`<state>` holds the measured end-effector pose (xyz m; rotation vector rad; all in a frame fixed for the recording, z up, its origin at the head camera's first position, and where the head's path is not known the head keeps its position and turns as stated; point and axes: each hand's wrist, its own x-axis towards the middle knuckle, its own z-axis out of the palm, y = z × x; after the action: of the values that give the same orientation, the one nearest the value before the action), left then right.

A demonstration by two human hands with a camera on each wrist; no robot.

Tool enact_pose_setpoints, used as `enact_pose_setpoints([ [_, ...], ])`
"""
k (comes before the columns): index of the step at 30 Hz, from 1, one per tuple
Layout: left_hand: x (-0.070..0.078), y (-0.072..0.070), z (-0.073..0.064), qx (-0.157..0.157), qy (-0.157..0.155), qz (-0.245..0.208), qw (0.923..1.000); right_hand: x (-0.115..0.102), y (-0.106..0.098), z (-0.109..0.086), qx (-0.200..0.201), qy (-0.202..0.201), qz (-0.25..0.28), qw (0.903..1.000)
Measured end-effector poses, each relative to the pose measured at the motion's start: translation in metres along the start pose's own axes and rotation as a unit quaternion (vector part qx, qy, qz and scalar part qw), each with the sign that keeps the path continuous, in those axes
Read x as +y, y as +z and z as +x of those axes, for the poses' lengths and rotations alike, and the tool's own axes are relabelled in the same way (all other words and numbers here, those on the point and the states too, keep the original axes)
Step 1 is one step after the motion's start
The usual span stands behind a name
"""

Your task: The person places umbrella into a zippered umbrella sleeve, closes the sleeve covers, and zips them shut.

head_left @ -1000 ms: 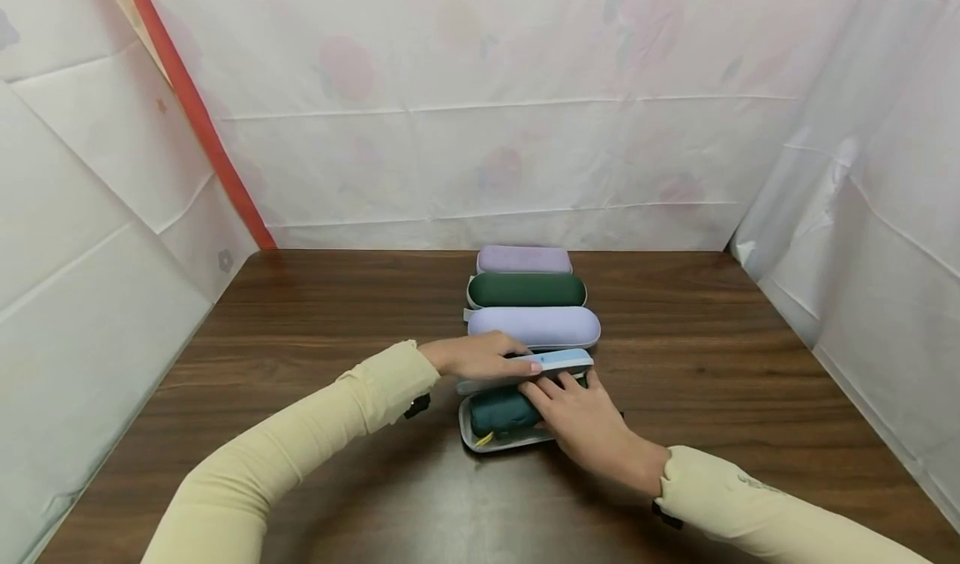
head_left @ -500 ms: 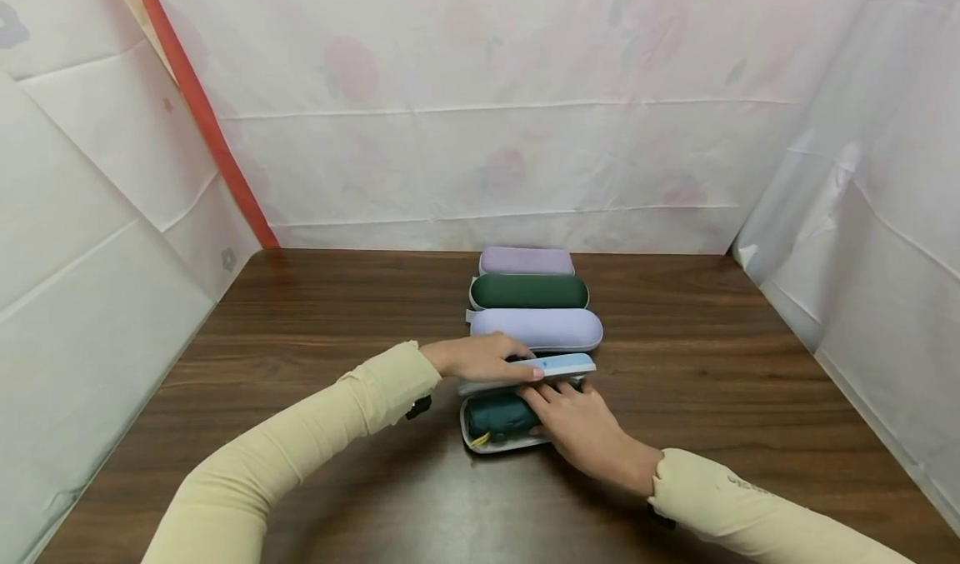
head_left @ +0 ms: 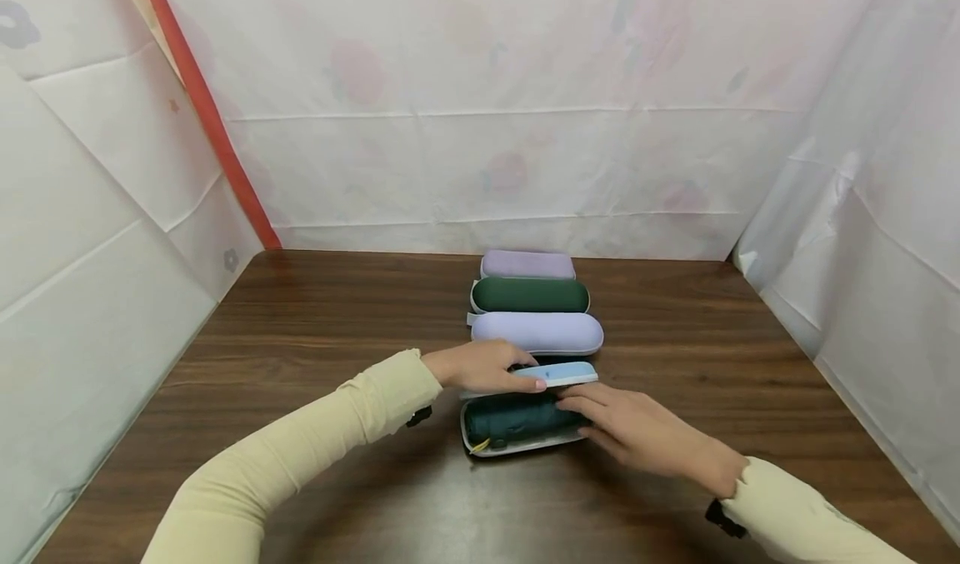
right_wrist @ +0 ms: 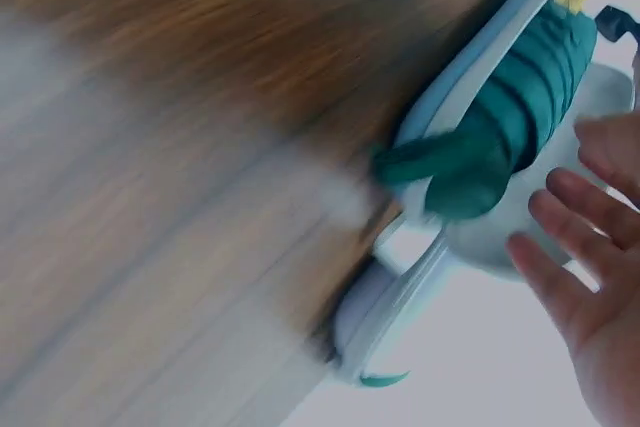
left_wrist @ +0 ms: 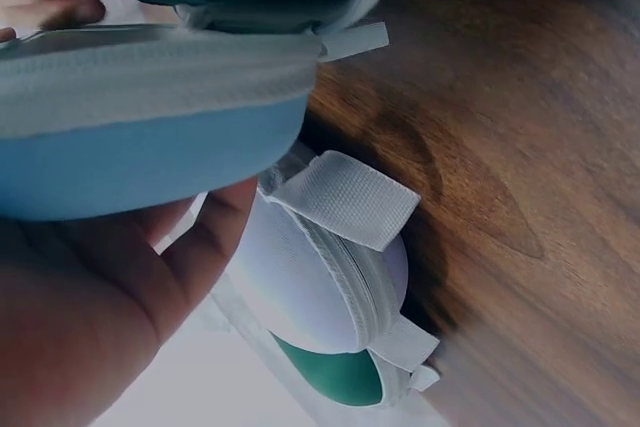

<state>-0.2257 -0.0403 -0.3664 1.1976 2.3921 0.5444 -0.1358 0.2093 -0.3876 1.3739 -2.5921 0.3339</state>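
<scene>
A light blue zip case [head_left: 564, 372] lies unfolded, its lid raised on the far side. Inside its near half sits a dark green folded umbrella [head_left: 517, 418] with a yellow tag at the left end. My left hand [head_left: 487, 367] holds the lid, thumb along the front and fingers behind; in the left wrist view its fingers lie against the blue outer shell [left_wrist: 150, 162]. At the umbrella's right end is my right hand [head_left: 637, 426], its fingers extended. The right wrist view shows those fingers apart from the umbrella [right_wrist: 535, 77], whose strap loop sticks out past the case.
Behind the open case, closed zip cases stand in a row: a lavender one [head_left: 536, 331], a dark green one [head_left: 531, 295] and a purple one [head_left: 528, 264]. They sit on a brown wooden table [head_left: 337, 314], with white sheeting [head_left: 480, 147] around its back and sides.
My right hand has drawn back to the right from the umbrella, uncovering more of it. The left hand stays on the lid. The view has shifted slightly.
</scene>
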Motion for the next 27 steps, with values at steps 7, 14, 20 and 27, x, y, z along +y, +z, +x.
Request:
enact_pose_setpoints([
  [7,0.001,0.002,-0.002,0.01,-0.007,0.023,0.9997,0.008,-0.002,-0.023,-0.022,0.157,-0.008,0.9874],
  [14,0.001,0.001,-0.004,0.017,-0.012,0.028,0.9994,0.008,0.008,-0.022,-0.057,0.184,0.073,0.9785],
  [20,-0.002,0.002,-0.004,0.022,-0.006,0.019,0.9996,0.003,0.019,-0.01,-0.012,0.162,0.141,0.9765],
  [27,-0.001,0.002,-0.003,0.021,-0.001,0.011,0.9997,-0.005,0.023,-0.001,0.0,0.124,0.124,0.9845],
])
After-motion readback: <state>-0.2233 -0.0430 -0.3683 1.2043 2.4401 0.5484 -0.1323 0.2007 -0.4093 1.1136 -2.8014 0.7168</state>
